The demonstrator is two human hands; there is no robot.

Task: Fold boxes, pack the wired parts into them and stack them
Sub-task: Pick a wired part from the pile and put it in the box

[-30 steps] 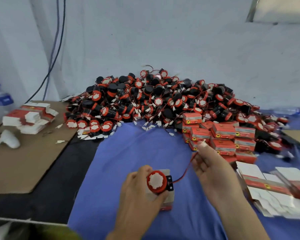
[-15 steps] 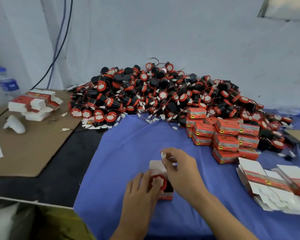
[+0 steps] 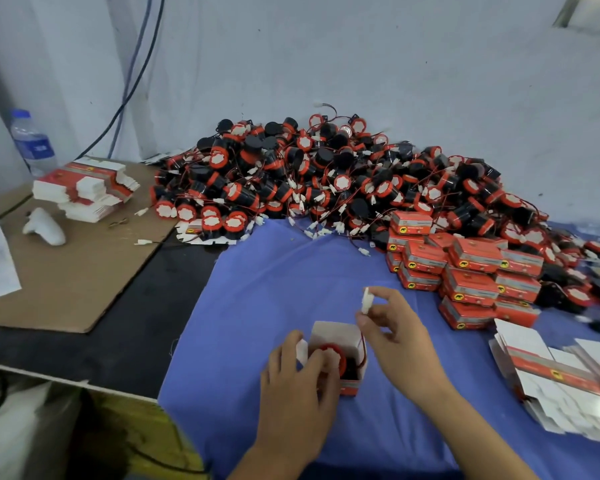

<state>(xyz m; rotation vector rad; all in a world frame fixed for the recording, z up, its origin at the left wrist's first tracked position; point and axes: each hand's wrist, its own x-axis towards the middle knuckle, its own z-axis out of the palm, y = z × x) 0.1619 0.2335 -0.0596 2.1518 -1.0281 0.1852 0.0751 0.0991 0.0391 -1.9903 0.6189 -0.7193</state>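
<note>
Lower centre of the frame, the open box (image 3: 336, 332) stands on the blue cloth (image 3: 257, 289). The wired part (image 3: 336, 353) sits inside, the left hand (image 3: 295, 389) curling its fingers over its red cap. The right hand (image 3: 400, 344) pinches the white connector (image 3: 367, 300) between thumb and forefinger, just up-right of the box mouth (the red wire drops in), so tucking likely goes down-left.

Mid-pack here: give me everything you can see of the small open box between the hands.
The small open box is cardboard by its look, white inside, with a red band low on its outer wall. It stands upright on the blue cloth, top flaps up. A red-rimmed black part sits in its mouth. The left hand grips its near-left side; the part's red wire rises over the right wall to a white connector pinched by the right hand.
</note>
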